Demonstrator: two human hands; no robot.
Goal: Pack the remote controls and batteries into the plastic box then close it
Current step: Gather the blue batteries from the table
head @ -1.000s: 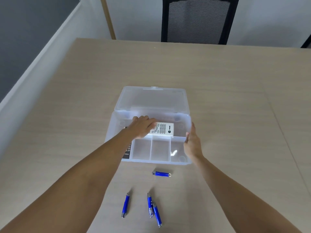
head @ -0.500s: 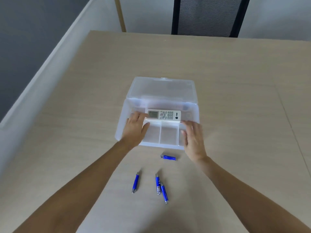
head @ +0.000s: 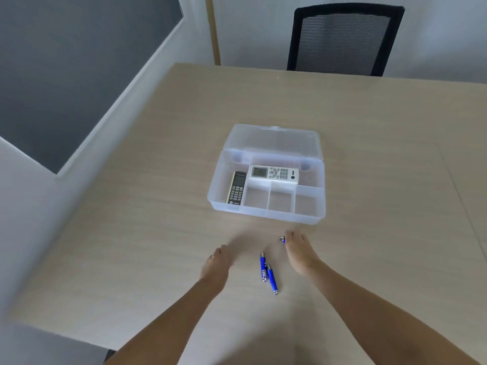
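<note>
The clear plastic box [head: 266, 214] stands open in the middle of the table, lid [head: 272, 139] tilted back. A white remote [head: 274, 174] lies across its rear section and a black remote [head: 236, 188] lies in the left compartment. Both hands are in front of the box. My right hand [head: 299, 252] has its fingers curled down on a blue battery [head: 282, 239], of which only the metal end shows. My left hand [head: 217, 264] rests palm down on the table, and whatever is under it is hidden. Two more blue batteries [head: 263, 267] [head: 273, 282] lie touching between my hands.
Three small front compartments [head: 280, 200] of the box hold nothing. A black mesh chair [head: 342, 39] stands past the table's far edge. The table's left edge [head: 105, 164] runs along a white wall ledge.
Both hands have left the box and come down toward me to the batteries. The white remote now lies free in the box. The black remote, hidden by my left arm before, is visible.
</note>
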